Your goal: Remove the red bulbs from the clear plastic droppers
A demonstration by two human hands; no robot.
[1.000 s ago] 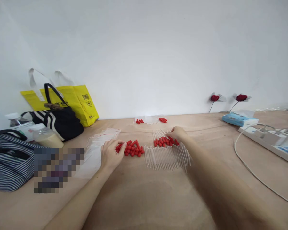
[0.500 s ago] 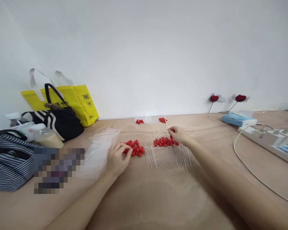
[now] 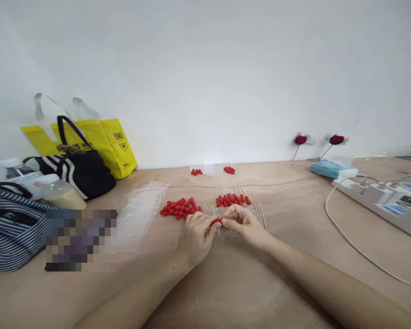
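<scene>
My left hand (image 3: pixel 199 233) pinches a red rubber bulb (image 3: pixel 215 221) between thumb and fingers. Meeting it from the right, my right hand (image 3: pixel 246 225) has its fingertips closed round a thin clear tube (image 3: pixel 233 213), whose end is at the bulb. Below and behind both hands lies a row of clear tubes (image 3: pixel 260 214), partly covered by them. Just beyond is a row of tubes with red bulbs fitted, droppers (image 3: pixel 230 199), bulbs toward me. A heap of loose red bulbs (image 3: pixel 178 209) rests left of that row.
Clear plastic bags (image 3: pixel 140 212) are stacked at left; another bag (image 3: pixel 212 169) with red bulbs on it lies by the wall. Further left stand a yellow bag (image 3: pixel 119 160), a black bag (image 3: pixel 94 176) and a striped bag (image 3: pixel 13 233). A power strip (image 3: pixel 380 205) and tissue pack (image 3: pixel 332 169) sit right.
My right hand has come back from the row of bulbed droppers toward me and now holds a clear tube. My left hand has moved right from the bulb heap with a red bulb, meeting it.
</scene>
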